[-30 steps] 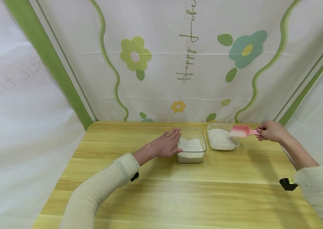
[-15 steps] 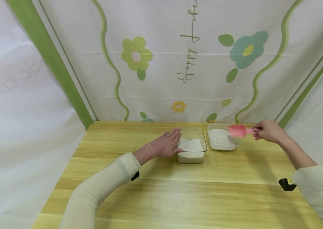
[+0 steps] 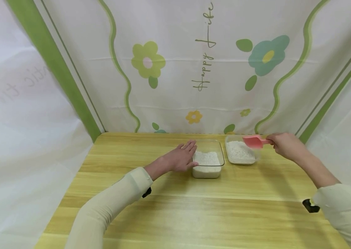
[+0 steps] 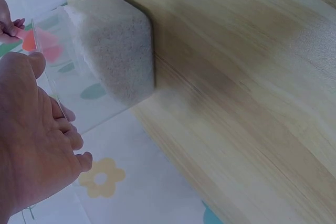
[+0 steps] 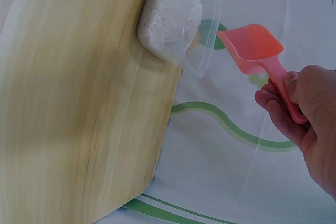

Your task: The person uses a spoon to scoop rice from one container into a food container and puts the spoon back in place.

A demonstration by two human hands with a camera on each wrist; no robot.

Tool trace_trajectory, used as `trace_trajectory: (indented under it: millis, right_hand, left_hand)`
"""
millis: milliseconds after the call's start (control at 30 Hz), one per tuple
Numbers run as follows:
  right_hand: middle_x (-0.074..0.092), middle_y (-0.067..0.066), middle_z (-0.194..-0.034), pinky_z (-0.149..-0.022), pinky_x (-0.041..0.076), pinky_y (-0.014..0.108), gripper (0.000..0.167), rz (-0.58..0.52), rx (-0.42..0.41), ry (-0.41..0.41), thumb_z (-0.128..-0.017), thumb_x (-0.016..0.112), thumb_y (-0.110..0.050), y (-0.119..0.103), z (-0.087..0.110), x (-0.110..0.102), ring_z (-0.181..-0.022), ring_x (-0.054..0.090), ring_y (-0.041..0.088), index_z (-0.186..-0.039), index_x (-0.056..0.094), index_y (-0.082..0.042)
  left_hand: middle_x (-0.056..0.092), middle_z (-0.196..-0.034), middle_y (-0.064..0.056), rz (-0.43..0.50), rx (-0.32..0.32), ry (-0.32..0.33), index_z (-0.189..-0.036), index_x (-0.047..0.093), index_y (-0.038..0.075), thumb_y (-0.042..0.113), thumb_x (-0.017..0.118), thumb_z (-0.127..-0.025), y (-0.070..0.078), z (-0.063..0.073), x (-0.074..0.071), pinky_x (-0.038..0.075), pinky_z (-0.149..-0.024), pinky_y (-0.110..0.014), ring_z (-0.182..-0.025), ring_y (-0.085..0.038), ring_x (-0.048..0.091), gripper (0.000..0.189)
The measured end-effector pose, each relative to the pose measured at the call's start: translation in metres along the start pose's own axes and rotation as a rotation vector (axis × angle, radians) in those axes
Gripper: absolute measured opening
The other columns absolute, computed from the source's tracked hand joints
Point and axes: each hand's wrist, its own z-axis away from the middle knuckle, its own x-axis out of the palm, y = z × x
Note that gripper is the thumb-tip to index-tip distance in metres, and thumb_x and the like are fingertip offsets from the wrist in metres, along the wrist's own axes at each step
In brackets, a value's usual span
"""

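Note:
My left hand (image 3: 180,158) rests on the left rim of a clear glass container (image 3: 206,173), its fingers straight. White grains fill the lower part of that container. In the right hand (image 3: 287,146) I grip the handle of a pink scoop (image 3: 253,141), which hovers over the right side of a shallower clear plastic container (image 3: 240,162). A layer of white grains (image 5: 170,17) lies in this second container. In the right wrist view the scoop's bowl (image 5: 257,43) looks empty, and the thumb lies along its handle.
Both containers stand side by side, a small gap apart, near the back edge of a wooden table (image 3: 175,214). Behind it hangs a white printed curtain (image 3: 169,93). More white cloth (image 3: 23,138) borders the left and right sides.
My right hand has moved left with the scoop, farther over the plastic container. White grains seen in the scoop one second ago are gone from it. The left hand has stayed in place.

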Motion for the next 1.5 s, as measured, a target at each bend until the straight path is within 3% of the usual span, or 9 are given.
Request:
trace_trajectory:
  millis: [300,567,733,1000,1233,1500]
  right_hand:
    - [0.069,0.002,-0.073,-0.057,0.042,0.03,0.012,-0.078,0.084,-0.007,-0.091,0.062,0.004,-0.003,0.0,-0.01,-0.059,0.05,0.01,-0.092,0.073,-0.001]
    - [0.068,-0.004,-0.073,-0.056,0.042,0.024,0.015,-0.153,0.08,0.021,-0.096,0.059,0.001,-0.022,-0.009,-0.025,-0.058,0.049,0.003,-0.098,0.074,-0.002]
    - [0.066,-0.007,-0.07,-0.057,0.042,0.025,0.015,-0.168,0.044,0.031,-0.096,0.06,0.0,-0.041,-0.018,-0.036,-0.057,0.048,0.001,-0.095,0.074,-0.005]
    - [0.065,-0.007,-0.069,-0.06,0.041,0.026,0.014,-0.157,0.001,-0.038,-0.095,0.062,-0.002,-0.075,-0.035,-0.046,-0.059,0.048,0.006,-0.095,0.076,-0.005]
    - [0.066,-0.002,-0.071,-0.056,0.038,0.026,0.017,-0.136,-0.096,-0.067,-0.091,0.063,0.003,-0.104,-0.055,-0.042,-0.058,0.046,0.009,-0.086,0.073,-0.009]
    - [0.069,0.001,-0.073,-0.054,0.045,0.03,0.022,-0.022,-0.223,-0.074,-0.078,0.065,0.011,-0.127,-0.082,-0.022,-0.061,0.058,0.015,-0.083,0.073,-0.008]
  left_hand:
    - [0.001,-0.169,-0.016,-0.015,0.001,0.011,-0.16,0.01,0.002,0.056,0.021,-0.106,0.0,0.002,0.0,0.019,-0.125,-0.046,-0.157,-0.026,0.0,0.077]
    - [0.001,-0.169,-0.017,-0.001,0.002,0.019,-0.16,0.011,0.001,0.055,0.022,-0.107,0.0,0.002,0.0,0.019,-0.125,-0.047,-0.157,-0.027,0.0,0.076]
    - [0.001,-0.169,-0.016,0.002,0.005,0.025,-0.16,0.012,0.001,0.055,0.022,-0.106,0.0,0.001,0.002,0.018,-0.125,-0.047,-0.157,-0.026,0.0,0.077]
    - [0.002,-0.169,-0.016,-0.015,0.009,0.031,-0.16,0.011,0.001,0.056,0.021,-0.106,0.0,0.0,0.001,0.019,-0.125,-0.046,-0.157,-0.027,0.001,0.077]
    - [0.003,-0.169,-0.017,-0.02,0.013,0.03,-0.16,0.012,0.001,0.056,0.022,-0.106,0.001,0.0,0.001,0.02,-0.125,-0.047,-0.157,-0.027,0.002,0.077]
    - [-0.001,-0.169,-0.014,-0.003,0.001,0.013,-0.16,0.012,0.002,0.057,0.023,-0.106,0.0,-0.001,0.002,0.018,-0.125,-0.046,-0.157,-0.026,-0.001,0.078]
